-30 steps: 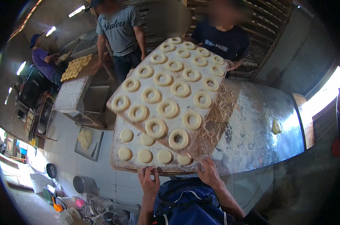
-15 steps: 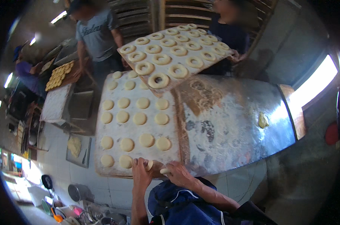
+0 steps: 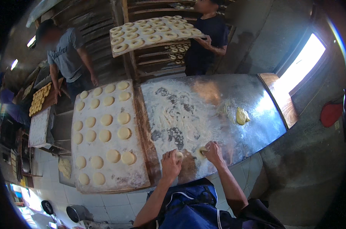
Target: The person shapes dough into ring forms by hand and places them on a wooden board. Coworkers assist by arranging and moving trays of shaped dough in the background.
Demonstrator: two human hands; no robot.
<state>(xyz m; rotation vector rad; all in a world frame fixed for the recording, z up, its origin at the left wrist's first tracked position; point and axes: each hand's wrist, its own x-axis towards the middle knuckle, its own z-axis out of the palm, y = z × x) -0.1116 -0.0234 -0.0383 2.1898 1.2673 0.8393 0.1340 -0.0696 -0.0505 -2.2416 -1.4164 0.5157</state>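
Observation:
Just above the floured metal tabletop, near its front edge, my left hand (image 3: 171, 165) has its fingers closed around a round dough disc (image 3: 179, 155). A short way to its right, my right hand (image 3: 214, 153) grips a second pale dough piece (image 3: 201, 152), whose middle looks dark and is partly covered by the fingers. Left of both hands lies a floured board (image 3: 119, 179) bearing rows of flat dough rounds (image 3: 105, 135). The front right corner of that board holds only flour smears.
At the back, a person in dark clothes (image 3: 209, 38) holds up a tray of dough rings (image 3: 154, 38) before slatted racks. Another person in grey (image 3: 70, 53) stands back left. A dough lump (image 3: 241, 116) and a wooden board (image 3: 280, 99) lie on the table's right.
My hands, with the dough pieces, have moved from the board's front edge rightward over the metal table. The ring tray has been carried back off the table. My view has shifted right.

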